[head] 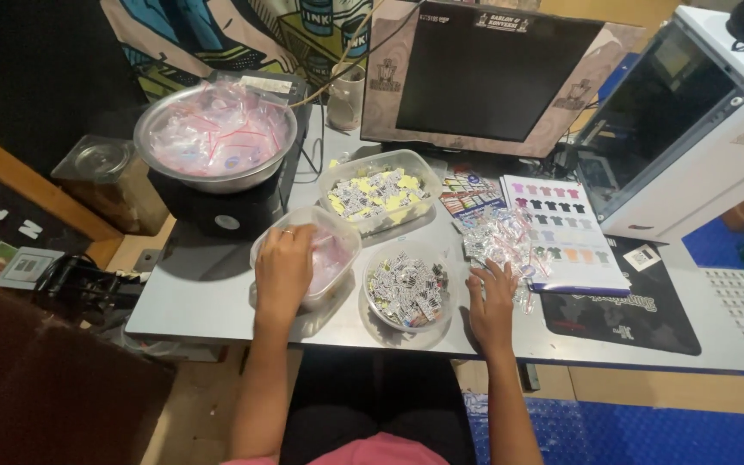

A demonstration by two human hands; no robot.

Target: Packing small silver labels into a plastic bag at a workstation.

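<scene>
While the left hand [284, 263] sits inside the clear tub [337, 226], fingers curled down onto the pinkish bags [331, 258] in it, I cannot tell whether it has one pinched: the knuckles hide the fingertips. Right hand [491, 301] lies flat and spread, holding nothing, fingertips touching the near edge of the loose bag pile [497, 237] on the desk [208, 293].

Layout around the grip:
- round tub of small printed stickers [408, 291] sits just right of the left hand, between the two hands
- rectangular tub of yellow and white stickers [379, 194] lies beyond the left hand, up and to its right
- steel bowl [213, 131] heaped with more bags stands beyond the left hand, raised on a black box
- shirt colour chart [563, 228] is just beyond the right hand, touching the pile

To do it well, as I judge it:
- pinch one bag only, at an edge; these films cling and stack, so a full-hand grab likely lifts several
- lift straight up clear of the tub wall; the tub looks light and could tip or slide toward the desk edge
- keep the right hand pressed on the pile so nothing slides off under the chart
- keep the wrist clear of the round tub; a knock could scatter stickers
</scene>
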